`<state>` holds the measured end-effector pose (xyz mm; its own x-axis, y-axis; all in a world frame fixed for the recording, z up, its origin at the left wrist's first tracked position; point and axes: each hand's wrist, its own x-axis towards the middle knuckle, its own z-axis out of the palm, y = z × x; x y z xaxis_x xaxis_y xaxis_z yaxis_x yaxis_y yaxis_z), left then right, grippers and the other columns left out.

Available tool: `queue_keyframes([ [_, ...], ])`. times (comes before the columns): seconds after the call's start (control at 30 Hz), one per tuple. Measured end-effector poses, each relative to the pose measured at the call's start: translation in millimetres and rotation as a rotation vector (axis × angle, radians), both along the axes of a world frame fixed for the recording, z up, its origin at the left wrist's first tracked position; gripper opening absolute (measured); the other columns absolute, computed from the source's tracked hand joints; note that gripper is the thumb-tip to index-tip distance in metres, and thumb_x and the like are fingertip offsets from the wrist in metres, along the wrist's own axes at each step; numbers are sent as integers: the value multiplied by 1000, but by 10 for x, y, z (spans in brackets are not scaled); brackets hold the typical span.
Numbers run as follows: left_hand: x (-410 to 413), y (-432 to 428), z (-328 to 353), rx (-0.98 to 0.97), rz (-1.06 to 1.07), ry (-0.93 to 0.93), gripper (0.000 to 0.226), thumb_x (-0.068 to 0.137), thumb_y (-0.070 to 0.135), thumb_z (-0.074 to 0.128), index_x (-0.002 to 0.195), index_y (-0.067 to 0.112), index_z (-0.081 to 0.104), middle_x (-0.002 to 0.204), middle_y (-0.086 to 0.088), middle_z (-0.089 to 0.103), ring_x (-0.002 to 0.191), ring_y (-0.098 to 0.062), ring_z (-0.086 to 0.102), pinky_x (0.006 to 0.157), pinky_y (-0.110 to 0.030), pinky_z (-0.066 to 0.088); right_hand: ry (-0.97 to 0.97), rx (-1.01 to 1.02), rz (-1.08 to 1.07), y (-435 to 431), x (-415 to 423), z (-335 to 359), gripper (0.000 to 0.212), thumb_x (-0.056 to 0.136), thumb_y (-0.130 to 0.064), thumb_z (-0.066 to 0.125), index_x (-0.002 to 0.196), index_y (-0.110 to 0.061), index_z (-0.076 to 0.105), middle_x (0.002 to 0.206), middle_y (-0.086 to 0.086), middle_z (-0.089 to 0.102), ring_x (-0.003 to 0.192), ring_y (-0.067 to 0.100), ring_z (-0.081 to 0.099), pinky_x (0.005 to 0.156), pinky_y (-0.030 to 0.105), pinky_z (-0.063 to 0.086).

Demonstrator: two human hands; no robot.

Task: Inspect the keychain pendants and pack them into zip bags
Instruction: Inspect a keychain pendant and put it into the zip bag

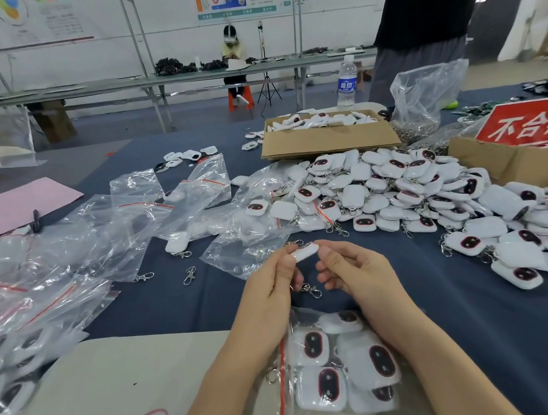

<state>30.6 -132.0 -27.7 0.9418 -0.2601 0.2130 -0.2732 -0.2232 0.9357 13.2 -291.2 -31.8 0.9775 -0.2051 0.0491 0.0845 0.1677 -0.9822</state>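
Pendant point(304, 253), white and edge-on, sits mid-frame, pinched at its left end by the left hand point(272, 287) and at its right end by the right hand point(353, 273). Its clip point(312, 289) dangles between them. Below we see a filled zip bag point(282, 385). At far right we read 不合格 on a red sign point(531, 122).

Head view, downward over near table point(450, 306)

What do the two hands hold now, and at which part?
The left hand and the right hand pinch one white keychain pendant by its opposite ends; its metal clasp hangs free below.
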Motion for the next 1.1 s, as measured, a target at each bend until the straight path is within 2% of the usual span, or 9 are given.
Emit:
queue_keyframes([
  [0.17, -34, 227, 99, -46, 57, 122, 31, 104, 15, 51, 132, 26, 59, 101, 1, 73, 85, -4, 66, 82, -17, 51, -28, -22, 24, 7, -31, 112, 17, 100, -13, 60, 105, -19, 75, 79, -2, 75, 70, 8, 66, 66, 18, 56],
  [0.27, -188, 588, 120, -27, 92, 202, 27, 101, 13, 56, 124, 25, 61, 86, 7, 73, 71, -3, 64, 71, -18, 49, -49, -79, 44, 8, -59, 195, 20, 102, -13, 57, 103, -23, 74, 81, -4, 77, 69, 6, 68, 65, 18, 56],
  [0.43, -517, 897, 156, 88, -60, 301, 25, 100, 7, 57, 121, 19, 63, 77, 2, 72, 62, -5, 59, 57, -14, 45, 15, -596, 205, 19, -90, 197, 16, 100, -35, 59, 96, -45, 71, 94, -21, 75, 81, -4, 69, 71, 18, 52],
  [0.57, -637, 783, 241, 76, -203, 404, 26, 102, 9, 55, 124, 23, 61, 75, 1, 67, 65, -11, 56, 62, -23, 44, 100, -860, 360, 68, -161, 179, 10, 94, -47, 63, 91, -51, 71, 96, -34, 71, 91, -17, 62, 83, 13, 45],
  [0.7, -611, 578, 280, 49, -143, 438, 20, 98, 9, 63, 117, 9, 57, 70, 1, 66, 54, -9, 58, 46, -19, 40, 78, -821, 355, 79, -181, 209, 13, 95, -35, 67, 101, -39, 77, 96, -27, 74, 93, -11, 65, 88, 15, 47],
  [0.8, -577, 486, 261, 124, -66, 366, 18, 94, 18, 70, 107, 10, 62, 75, 2, 74, 64, -15, 66, 59, -23, 46, 65, -732, 353, 79, -187, 220, 15, 94, -28, 68, 101, -39, 75, 92, -19, 77, 92, -4, 69, 92, 21, 51],
  [0.87, -607, 438, 249, 183, -53, 273, 10, 93, 22, 72, 96, 14, 66, 75, 1, 74, 71, -15, 68, 69, -27, 48, 34, -718, 346, 88, -179, 218, 20, 93, -24, 69, 97, -43, 74, 84, -19, 75, 82, -4, 68, 85, 21, 51],
  [1.0, -672, 382, 208, 357, -222, 109, 27, 98, 16, 58, 71, 18, 61, 67, 10, 58, 59, -6, 50, 63, -25, 42, 16, -735, 345, 108, -153, 211, 17, 93, -31, 69, 95, -47, 71, 76, -19, 70, 69, -5, 61, 75, 17, 47],
  [1.1, -514, 459, 229, 271, -90, 88, 24, 97, 14, 58, 76, 16, 69, 74, 12, 66, 65, -2, 53, 68, -26, 47, 13, -773, 338, 96, -155, 210, 11, 95, -37, 67, 103, -43, 72, 86, -16, 74, 76, -6, 65, 76, 17, 49],
])
